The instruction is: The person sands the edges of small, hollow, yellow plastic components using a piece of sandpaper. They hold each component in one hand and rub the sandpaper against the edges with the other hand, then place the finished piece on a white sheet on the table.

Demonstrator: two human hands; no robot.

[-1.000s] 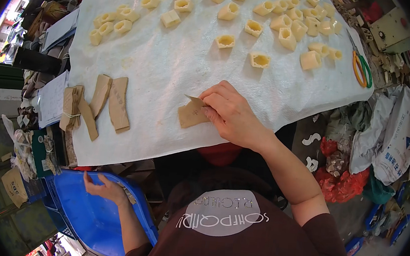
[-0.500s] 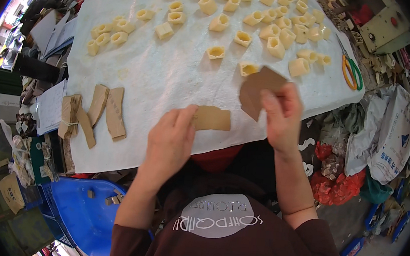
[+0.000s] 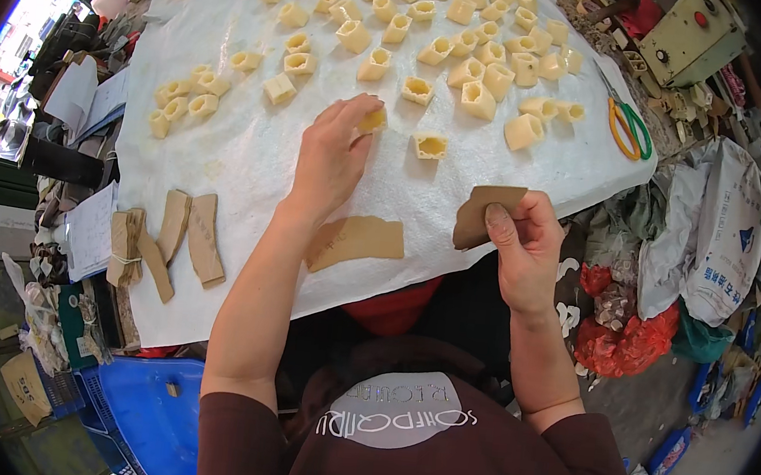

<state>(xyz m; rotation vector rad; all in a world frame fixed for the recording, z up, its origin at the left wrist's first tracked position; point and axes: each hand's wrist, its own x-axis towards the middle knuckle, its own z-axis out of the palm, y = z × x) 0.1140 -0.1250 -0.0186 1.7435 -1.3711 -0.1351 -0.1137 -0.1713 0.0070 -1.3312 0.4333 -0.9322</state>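
Note:
My left hand [image 3: 333,155] reaches over the white-covered table, its fingers closed round a pale yellow hollow piece [image 3: 372,120] that they partly hide. Near the table's front edge, my right hand [image 3: 527,242] pinches a brown cardboard piece [image 3: 485,215] between thumb and fingers. On the cloth between my arms lies a flat brown cardboard strip [image 3: 358,243], its left end next to my left forearm. Another hollow piece [image 3: 430,146] sits to the right of my left hand, with one more [image 3: 417,91] farther back.
Several similar hollow pieces spread over the far part of the white sheet [image 3: 252,143]. At the left lie cardboard strips [image 3: 204,239], some tied in a bundle [image 3: 126,247]. Scissors [image 3: 627,128] with orange and green handles rest at the right edge. A blue tub [image 3: 162,409] stands below left.
My left hand has left the cardboard strip and moved up to a hollow piece. My right hand has drawn the brown cardboard down toward me and turned it.

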